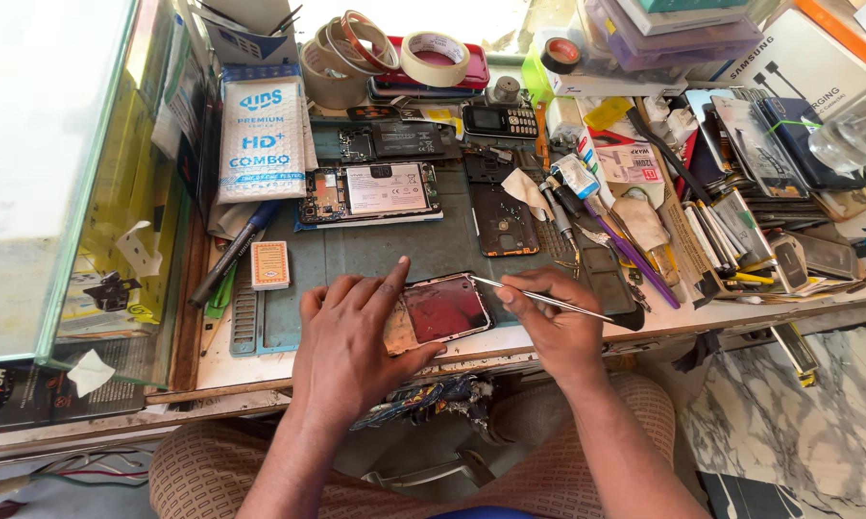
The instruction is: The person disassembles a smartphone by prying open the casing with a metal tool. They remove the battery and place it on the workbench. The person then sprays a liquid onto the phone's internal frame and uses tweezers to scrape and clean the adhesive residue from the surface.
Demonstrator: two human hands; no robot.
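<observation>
Pressing flat on the thin, reddish phone screen panel point(442, 309) at the worktop's point(260, 365) near edge, the left hand point(351, 336) steadies this light, likely brittle part by its edges, while the right hand point(553, 322) pinches metal tweezers point(538, 298) at its corner.

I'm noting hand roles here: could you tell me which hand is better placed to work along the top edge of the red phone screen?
Right hand, probably: it holds the tweezers with the tip at that edge. Left hand rests on the phone screen.
</observation>
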